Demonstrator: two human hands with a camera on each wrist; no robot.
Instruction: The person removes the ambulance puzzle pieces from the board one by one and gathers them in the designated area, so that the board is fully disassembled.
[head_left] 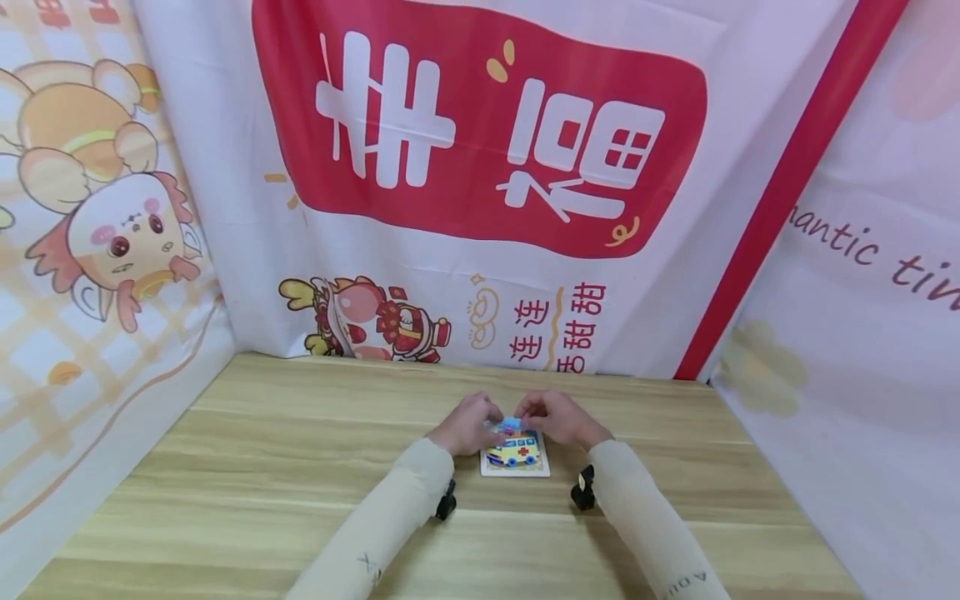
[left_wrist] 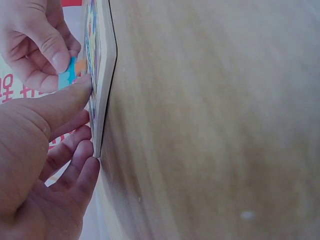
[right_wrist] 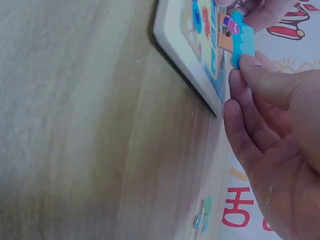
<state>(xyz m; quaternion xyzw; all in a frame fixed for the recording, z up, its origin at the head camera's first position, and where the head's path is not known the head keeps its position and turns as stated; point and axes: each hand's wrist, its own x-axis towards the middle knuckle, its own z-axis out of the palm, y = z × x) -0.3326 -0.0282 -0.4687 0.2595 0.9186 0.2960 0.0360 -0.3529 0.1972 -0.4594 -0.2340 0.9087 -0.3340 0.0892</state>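
A white-framed puzzle board (head_left: 516,472) with a yellow ambulance picture lies on the table between the hands. Over its far edge is a light-blue and orange piece (head_left: 512,423), tilted up from the board. My right hand (head_left: 558,418) pinches this piece (right_wrist: 244,42) between thumb and fingers, the other fingers loosely bent. My left hand (head_left: 468,423) holds the board's far left corner; in the left wrist view its thumb lies at the picture side beside the piece (left_wrist: 67,75) and its fingertips touch the frame (left_wrist: 104,100). The left fingers partly cover the picture.
A small green and blue puzzle piece (right_wrist: 204,216) lies on the wooden table (head_left: 300,467), off to the right of the board. Printed cloth (head_left: 480,275) hangs behind the table's back edge and along both sides.
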